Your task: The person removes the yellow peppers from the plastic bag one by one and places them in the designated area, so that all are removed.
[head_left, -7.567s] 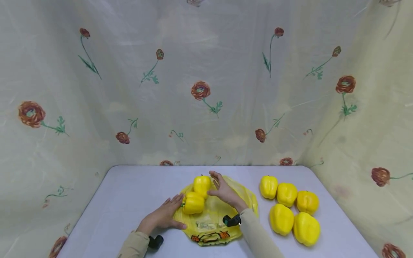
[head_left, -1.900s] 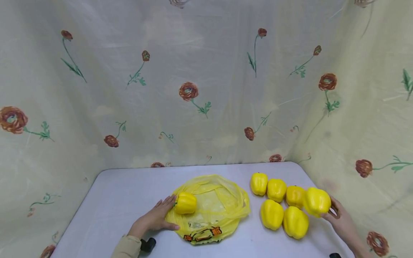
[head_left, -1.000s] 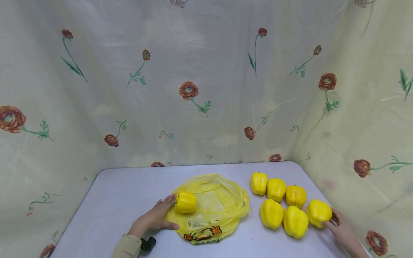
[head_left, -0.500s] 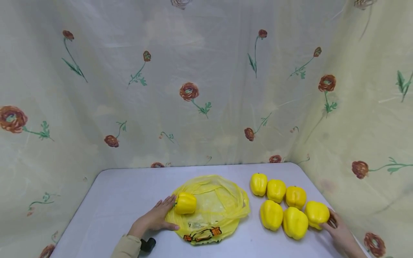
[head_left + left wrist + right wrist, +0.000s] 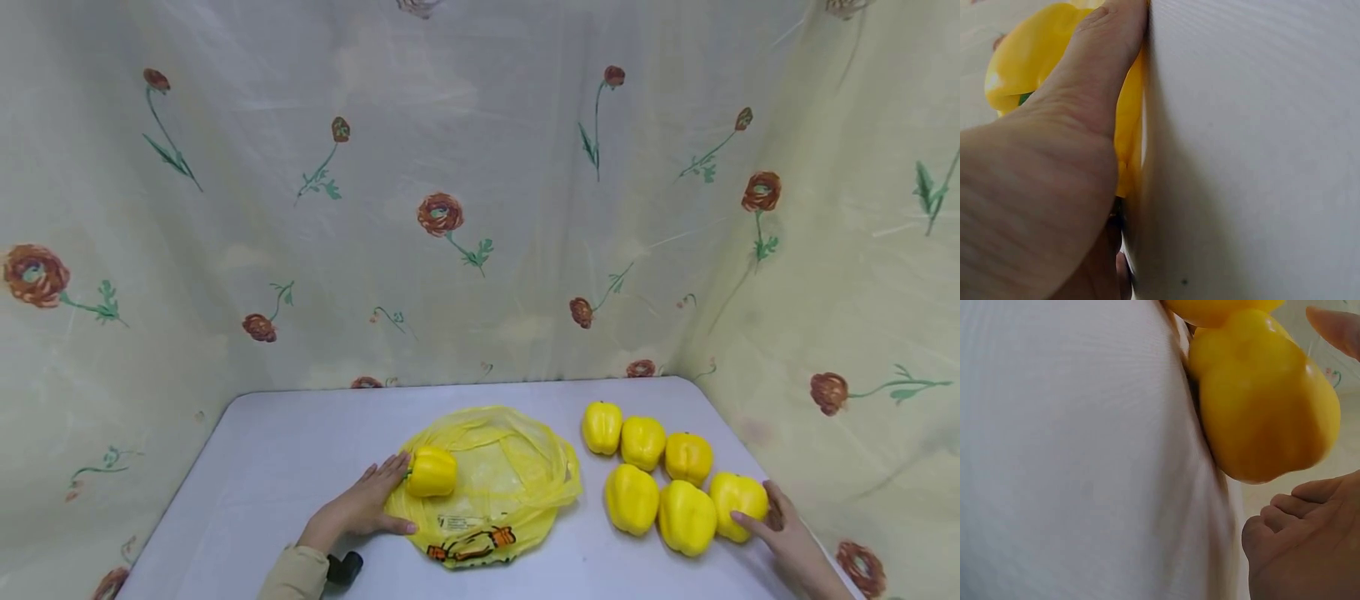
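Note:
My left hand (image 5: pixel 365 500) lies flat at the left edge of a yellow plastic bag (image 5: pixel 510 517), fingers extended beside a yellow bell pepper (image 5: pixel 432 472) that lies on its side on the bag, green stem toward the hand. In the left wrist view, the thumb side of that hand (image 5: pixel 1054 169) is low along the table. At the right, my right hand (image 5: pixel 791 537) is around a yellow bell pepper (image 5: pixel 738 506) standing on the table. The right wrist view shows this pepper (image 5: pixel 1266 406) between the thumb and the other fingers, with gaps on both sides.
Several more yellow bell peppers (image 5: pixel 632 500) stand in two close rows right of the bag, the rightmost beside my right hand. The white table (image 5: pixel 300 442) is enclosed by a floral curtain (image 5: pixel 480 275) at the back and sides.
Earlier two peppers lay on the bag; my right hand carried one to the right, lowered it at the front row's end, nudged it left, and has now loosened its fingers. The left hand stays put.

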Motion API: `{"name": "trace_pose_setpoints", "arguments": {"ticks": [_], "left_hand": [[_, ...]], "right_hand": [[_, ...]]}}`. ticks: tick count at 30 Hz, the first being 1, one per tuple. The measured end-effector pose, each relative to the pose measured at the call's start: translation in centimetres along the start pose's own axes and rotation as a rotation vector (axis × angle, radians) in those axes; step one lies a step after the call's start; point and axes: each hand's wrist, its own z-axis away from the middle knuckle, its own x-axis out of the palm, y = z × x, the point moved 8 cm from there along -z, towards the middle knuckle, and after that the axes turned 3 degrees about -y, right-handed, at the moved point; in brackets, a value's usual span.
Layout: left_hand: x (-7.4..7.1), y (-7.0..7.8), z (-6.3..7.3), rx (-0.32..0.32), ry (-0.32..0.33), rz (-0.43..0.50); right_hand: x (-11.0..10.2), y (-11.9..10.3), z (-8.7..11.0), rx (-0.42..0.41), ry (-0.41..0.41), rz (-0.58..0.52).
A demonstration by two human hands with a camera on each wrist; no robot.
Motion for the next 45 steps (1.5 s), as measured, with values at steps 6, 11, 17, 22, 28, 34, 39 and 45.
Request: {"name": "trace_pose_setpoints", "arguments": {"ticks": [6,11,17,22,28,34,39,45], "left_hand": [[0.0,-0.1,-0.1,-0.005,-0.001,0.008],[0.0,-0.3,-0.1,0.001,-0.004,0.008],[0.0,-0.4,-0.3,0.002,-0.007,0.001],[0.0,-0.4,-0.3,0.006,-0.008,0.002],[0.0,-0.4,-0.3,0.009,-0.007,0.0],[0.1,-0.5,-0.5,-0.009,-0.009,0.01],[0.3,-0.5,-0.6,-0.012,-0.015,0.014],[0.2,-0.5,-0.6,-0.014,-0.012,0.01]], "right_hand": [[-0.8,3.7,-3.6,0.014,0.006,-0.016],[-0.7,2.6,-2.7,0.022,0.014,-0.028],[-0.6,-1.1,0.4,-0.019,0.048,-0.031],[-0.7,-3.7,2.1,-0.038,0.041,-0.014],[-1.0,-5.7,2.8,-0.125,0.082,-0.018],[-0.5,-8.4,4.1,-0.236,0.079,0.004],[-0.2,-10.2,4.9,-0.29,0.108,0.02],[1.5,-13.0,5.2,-0.426,0.091,-0.009]]}}
